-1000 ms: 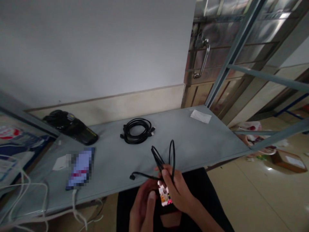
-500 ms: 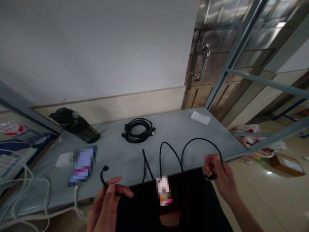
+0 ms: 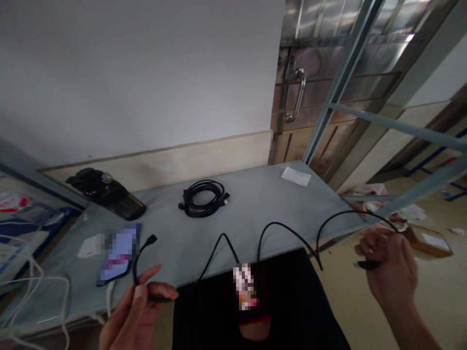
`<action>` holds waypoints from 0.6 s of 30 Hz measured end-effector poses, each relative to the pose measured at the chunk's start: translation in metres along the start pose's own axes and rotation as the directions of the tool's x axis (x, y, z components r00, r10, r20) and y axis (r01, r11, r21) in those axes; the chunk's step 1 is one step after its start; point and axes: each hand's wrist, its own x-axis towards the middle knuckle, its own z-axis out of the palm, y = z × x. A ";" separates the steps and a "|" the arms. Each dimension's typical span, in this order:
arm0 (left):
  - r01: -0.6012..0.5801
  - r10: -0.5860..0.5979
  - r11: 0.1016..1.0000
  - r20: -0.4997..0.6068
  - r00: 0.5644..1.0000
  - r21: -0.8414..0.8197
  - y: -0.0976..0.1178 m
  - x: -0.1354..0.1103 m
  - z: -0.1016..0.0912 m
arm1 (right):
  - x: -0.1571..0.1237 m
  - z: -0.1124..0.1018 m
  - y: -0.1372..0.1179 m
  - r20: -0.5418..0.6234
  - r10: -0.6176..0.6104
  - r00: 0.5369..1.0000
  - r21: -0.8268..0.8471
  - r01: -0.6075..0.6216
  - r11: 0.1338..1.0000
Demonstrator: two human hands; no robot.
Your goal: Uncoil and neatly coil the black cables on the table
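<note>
A thin black cable (image 3: 280, 223) stretches in loose bends between my two hands, above the front edge of the shelf. My left hand (image 3: 136, 301), at lower left, pinches it near one end, and a small plug (image 3: 152, 239) sticks up past the fingers. Off the shelf's right front, my right hand (image 3: 388, 260) is closed around the other end, with a dark connector (image 3: 368, 264) poking out below the fingers. Farther back on the shelf lies a coil of black cables (image 3: 204, 198) with several plug ends showing. Part of the held cable is lost against the dark clothing.
A black bottle (image 3: 109, 193) lies at the back left of the grey shelf (image 3: 251, 194). Before it are a phone (image 3: 119, 253), a white card (image 3: 88, 247) and white cords (image 3: 65, 301). A paper slip (image 3: 296, 176) lies back right; metal posts (image 3: 341, 73) rise beside it.
My hands have moved apart, the right one farther right past the shelf and the left one to the left. The cable between them is spread wider. The view has shifted slightly.
</note>
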 end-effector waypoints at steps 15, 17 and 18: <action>0.293 -0.226 0.940 0.325 0.919 -0.176 -0.004 -0.006 0.087 | -0.201 0.176 0.011 0.970 0.144 0.196 -0.208 0.357 0.911; 0.297 -0.233 0.935 0.296 0.926 -0.194 0.002 0.008 0.082 | -0.210 0.192 0.015 0.982 0.132 0.137 -0.178 0.416 0.892; 0.303 -0.238 0.932 0.297 0.925 -0.198 0.006 0.015 0.079 | -0.212 0.198 0.018 0.985 0.123 0.117 -0.162 0.440 0.883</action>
